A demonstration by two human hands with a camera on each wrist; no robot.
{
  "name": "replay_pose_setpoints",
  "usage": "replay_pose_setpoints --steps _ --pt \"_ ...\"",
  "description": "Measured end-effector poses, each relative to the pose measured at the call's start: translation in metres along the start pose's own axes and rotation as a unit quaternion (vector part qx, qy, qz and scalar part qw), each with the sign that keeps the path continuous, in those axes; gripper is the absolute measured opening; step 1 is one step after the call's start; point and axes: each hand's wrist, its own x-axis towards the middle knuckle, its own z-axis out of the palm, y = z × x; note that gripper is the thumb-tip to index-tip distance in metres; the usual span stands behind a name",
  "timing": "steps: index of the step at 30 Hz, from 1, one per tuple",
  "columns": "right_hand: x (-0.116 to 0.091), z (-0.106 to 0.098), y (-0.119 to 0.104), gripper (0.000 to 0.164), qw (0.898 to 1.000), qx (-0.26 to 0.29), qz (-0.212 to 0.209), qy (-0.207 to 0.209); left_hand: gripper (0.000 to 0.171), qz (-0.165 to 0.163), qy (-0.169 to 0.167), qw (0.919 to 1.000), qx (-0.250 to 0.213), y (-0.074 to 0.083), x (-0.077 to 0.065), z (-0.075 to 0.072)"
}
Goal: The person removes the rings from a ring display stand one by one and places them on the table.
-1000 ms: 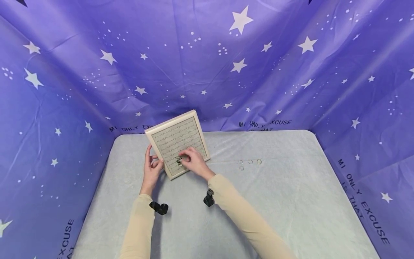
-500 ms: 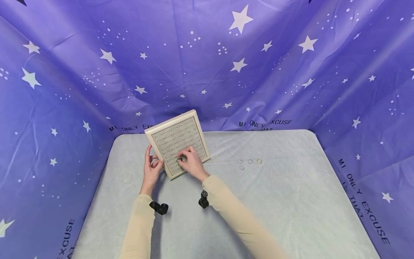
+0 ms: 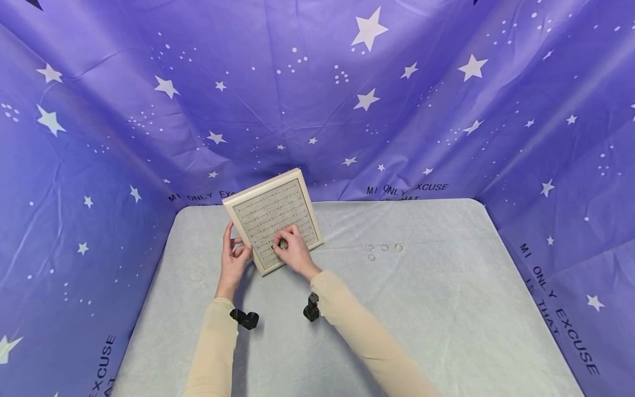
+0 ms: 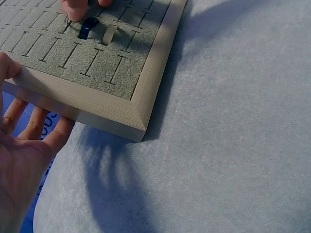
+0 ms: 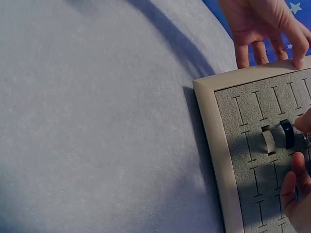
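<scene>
A ring display tray [image 3: 262, 189] with a pale wooden frame and slotted grey-green padding leans tilted at the table's back left. My left hand [image 3: 232, 270] grips its left edge, thumb on the front and the other fingers behind. Over the lower slots my right hand [image 3: 297, 253] pinches a small silvery ring [image 5: 307, 138], mostly hidden by the fingertips, right at the padding. Beside these fingers, a dark ring [image 5: 288, 135] and a pale ring [image 5: 268, 141] stand in neighbouring slots. The left wrist view shows both the dark ring [image 4: 88, 27] and the pale ring [image 4: 110, 35] close to the tray's corner.
Several thin rings [image 3: 384, 248] lie on the table right of the tray. A grey cloth covers the table [image 3: 446, 309]. Purple star-printed curtains [image 3: 317, 99] close in the back and both sides.
My right hand has shifted slightly left and in toward the padding, now covering more of the standing rings in the head view. The left hand and tray have stayed in place.
</scene>
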Motion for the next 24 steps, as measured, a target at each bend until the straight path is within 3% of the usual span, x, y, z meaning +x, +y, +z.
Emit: replay_pose_setpoints --steps 7,15,24 --pt "-0.009 -0.005 0.006 0.01 0.999 0.046 -0.001 -0.014 0.08 0.002 -0.002 1.0 -0.003 0.0 0.0 0.0" --pt "-0.026 -0.01 0.027 0.009 0.998 0.067 0.009 -0.009 0.078 -0.002 -0.009 0.9999 0.012 0.026 -0.01 0.007" --pt "-0.038 -0.017 0.045 0.01 0.997 0.065 0.032 -0.011 0.079 0.0 -0.009 1.0 0.002 0.025 -0.009 0.006"
